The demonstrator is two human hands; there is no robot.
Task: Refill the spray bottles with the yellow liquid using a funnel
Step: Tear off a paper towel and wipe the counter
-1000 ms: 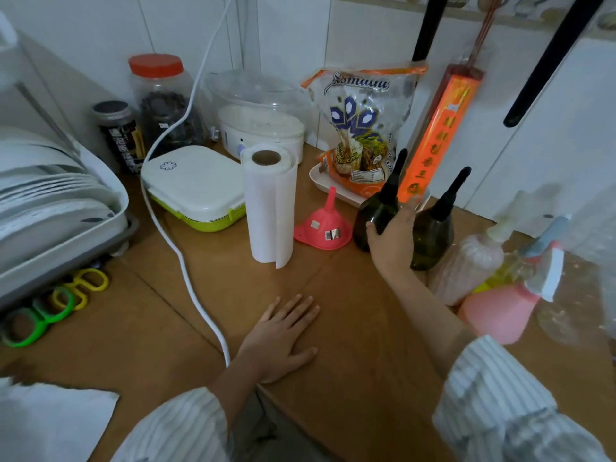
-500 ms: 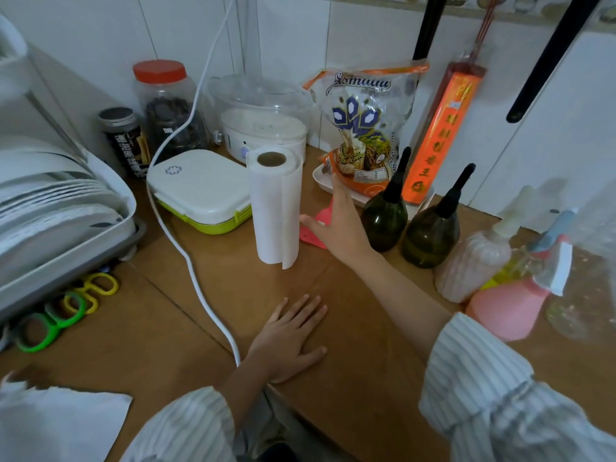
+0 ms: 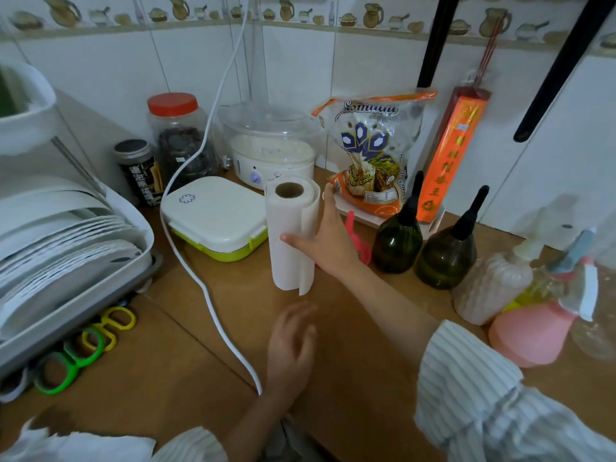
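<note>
My right hand [image 3: 328, 236] reaches to the upright paper towel roll [image 3: 291, 235]; its thumb lies across the roll's front and its fingers run up the right side. The pink funnel [image 3: 361, 243] stands behind that hand, mostly hidden. Two dark green bottles [image 3: 396, 240] [image 3: 446, 258] with black pointed tops stand to its right. A pink spray bottle [image 3: 530, 335] and a clear bottle [image 3: 490, 288] sit at the far right, with yellow liquid [image 3: 526, 295] showing between them. My left hand [image 3: 291, 345] hovers blurred over the wooden counter [image 3: 186, 345], fingers relaxed.
A white cable [image 3: 206, 288] crosses the counter. A white and green lunch box [image 3: 216, 215], a steamer [image 3: 271, 145], jars [image 3: 178, 138], a rice bag [image 3: 371, 155] and an orange packet [image 3: 450, 158] line the back. A dish rack [image 3: 66, 261] stands at the left, scissors [image 3: 83, 348] below it.
My right hand has left the dark bottle, passed the funnel and moved left onto the paper towel roll. My left hand has lifted off the counter and is moving.
</note>
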